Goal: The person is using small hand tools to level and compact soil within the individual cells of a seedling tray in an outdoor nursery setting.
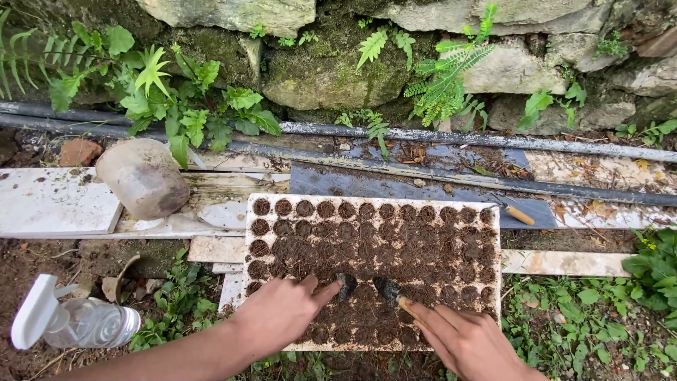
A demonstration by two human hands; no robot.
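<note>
A white seedling tray (272, 199) with many round cells packed with dark soil lies on the ground in front of me. My left hand (282, 310) rests on the tray's near edge, pinching a small dark tool tip (346, 285) against the soil. My right hand (465, 339) holds a small brush-like tool with a pale wooden handle and dark head (388, 289), touching the soil near the tray's middle front. Both hands are close together over the near rows.
A clear spray bottle with white trigger (70, 321) lies at lower left. An overturned dirty plastic jug (143, 178) sits on white boards at left. A wooden-handled tool (519, 214) lies right of the tray. Pipes, ferns and a stone wall run behind.
</note>
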